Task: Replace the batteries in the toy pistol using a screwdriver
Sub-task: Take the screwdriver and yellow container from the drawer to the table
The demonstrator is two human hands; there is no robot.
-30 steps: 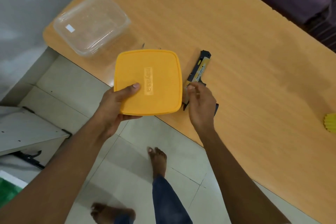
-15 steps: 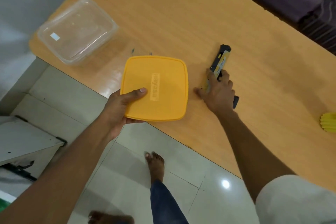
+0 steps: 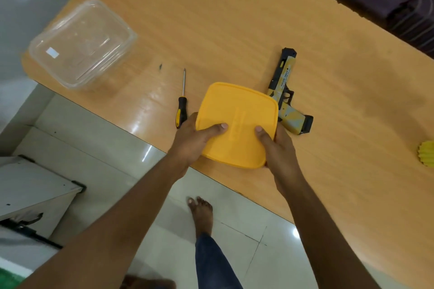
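Observation:
A yellow and black toy pistol (image 3: 285, 94) lies flat on the wooden table (image 3: 234, 19), muzzle pointing away from me. Left of it lies a screwdriver (image 3: 182, 103) with a black and yellow handle, tip pointing away. I hold a square yellow lid (image 3: 237, 122) over the table's near edge between the two. My left hand (image 3: 192, 141) grips its left side, thumb on top. My right hand (image 3: 277, 148) grips its right side, thumb on top. The lid hides part of the pistol's grip.
A clear plastic container (image 3: 82, 42) stands open at the table's left corner. A small dark bit (image 3: 160, 66) lies near the screwdriver's tip. A yellow ribbed object (image 3: 427, 153) peeks in at the right edge. Tiled floor and my feet lie below the table edge.
My right hand has left the pistol and taken hold of the lid's right side. The lid has shifted right, which uncovers the screwdriver on the table.

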